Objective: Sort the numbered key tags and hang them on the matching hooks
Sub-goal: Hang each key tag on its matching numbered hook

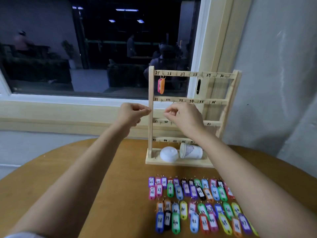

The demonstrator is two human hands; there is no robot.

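Most of the tags (197, 203) are lying face up in four rough, overlapping rows on the desk (103, 186), in front of the rack (150, 131) and near me. A pink and orange pair (161, 85) is hanging under 25 on the top bar, and a black tag (198, 86) is hanging edge-on under 28.

I am holding both hands up in front of the rack, between the 31 bar and the 37 bar. My left hand (132, 113) is hovering just beside the rack's left post, its fingers (145, 111) curling with thumb and forefinger tips meeting. My right hand (185, 117) is covering the middle of the 37 bar, its fingers (169, 115) pinching together the same way. I cannot tell whether either pinch is holding anything.

A white round box (169, 154) and a tipped cup (191, 151) are lying side by side, touching, on the rack's base. The rack is standing before a dark window (85, 48).
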